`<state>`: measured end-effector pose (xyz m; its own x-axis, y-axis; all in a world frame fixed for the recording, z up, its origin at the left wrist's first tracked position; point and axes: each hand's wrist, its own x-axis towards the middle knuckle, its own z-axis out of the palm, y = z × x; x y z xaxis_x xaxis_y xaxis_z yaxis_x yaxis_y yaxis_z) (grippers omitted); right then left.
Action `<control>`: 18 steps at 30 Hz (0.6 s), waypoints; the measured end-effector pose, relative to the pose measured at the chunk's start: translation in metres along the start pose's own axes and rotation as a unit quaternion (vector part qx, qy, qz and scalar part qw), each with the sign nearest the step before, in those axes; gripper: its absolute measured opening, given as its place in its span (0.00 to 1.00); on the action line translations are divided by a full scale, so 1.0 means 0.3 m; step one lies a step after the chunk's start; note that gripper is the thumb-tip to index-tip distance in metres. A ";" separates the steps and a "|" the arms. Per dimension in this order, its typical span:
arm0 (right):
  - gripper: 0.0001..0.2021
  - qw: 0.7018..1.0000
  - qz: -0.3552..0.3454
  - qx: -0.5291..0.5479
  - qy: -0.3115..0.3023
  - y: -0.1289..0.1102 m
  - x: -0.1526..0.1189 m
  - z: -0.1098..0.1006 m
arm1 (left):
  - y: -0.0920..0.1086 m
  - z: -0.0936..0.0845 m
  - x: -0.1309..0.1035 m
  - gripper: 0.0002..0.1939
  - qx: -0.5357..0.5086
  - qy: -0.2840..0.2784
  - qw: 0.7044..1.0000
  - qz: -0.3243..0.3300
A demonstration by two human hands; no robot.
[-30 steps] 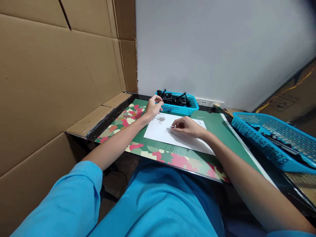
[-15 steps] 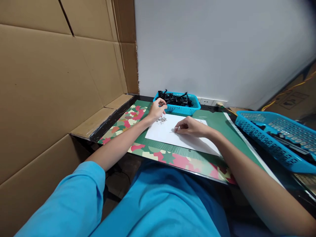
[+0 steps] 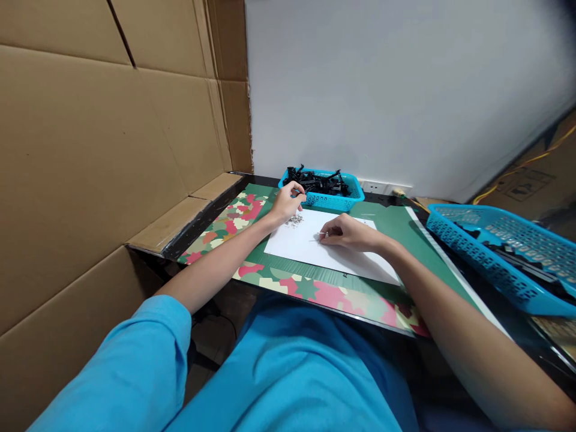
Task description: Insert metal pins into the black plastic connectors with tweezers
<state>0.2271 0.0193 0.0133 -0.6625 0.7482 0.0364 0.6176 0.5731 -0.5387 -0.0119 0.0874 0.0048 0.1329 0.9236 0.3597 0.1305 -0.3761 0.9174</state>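
Observation:
My left hand [image 3: 287,203] is closed at the near left edge of a blue basket [image 3: 330,200] full of black parts; its fingertips pinch something dark that I cannot make out. Below those fingers a small pile of tiny metal pieces [image 3: 296,221] lies on a white sheet [image 3: 297,246]. My right hand [image 3: 341,233] is closed low over the middle of the sheet. Between its thumb and finger a thin light pin [image 3: 321,233] sticks out to the left.
A larger blue basket [image 3: 486,249] with long black parts stands on the right. The sheet lies on a green mat [image 3: 391,222] with a camouflage-patterned border. Cardboard [image 3: 112,150] walls the left side; a socket strip [image 3: 374,187] is behind.
The view has shifted very slightly. Both hands keep nearly the same place, and the pin in my right hand shows a little more clearly.

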 end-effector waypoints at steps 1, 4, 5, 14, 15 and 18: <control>0.15 1.000 -0.002 -0.001 0.000 0.000 0.001 0.000 | -0.001 0.001 0.000 0.06 -0.002 -0.003 1.000 0.001; 0.15 1.000 -0.004 -0.005 0.008 0.000 0.003 -0.002 | -0.006 0.006 -0.002 0.06 -0.007 -0.010 1.000 -0.002; 0.15 1.000 -0.002 -0.008 0.010 -0.001 0.003 -0.003 | -0.008 0.008 -0.003 0.06 -0.010 -0.013 1.000 -0.003; 0.20 0.999 0.025 -0.011 0.042 -0.043 0.003 0.008 | -0.013 0.015 -0.009 0.06 0.007 -0.027 1.000 0.003; 0.19 0.999 0.023 -0.009 0.041 -0.046 0.004 0.010 | -0.013 0.015 -0.009 0.06 0.010 -0.028 1.000 0.003; 0.18 0.999 0.016 0.002 0.036 -0.049 0.006 0.017 | -0.008 0.015 -0.012 0.06 0.012 -0.035 0.999 0.000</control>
<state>0.2145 0.0105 0.0171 -0.6098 0.7885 0.0799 0.6364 0.5473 -0.5436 -0.0084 0.0845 0.0005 0.2018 0.9162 0.3462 0.1543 -0.3788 0.9125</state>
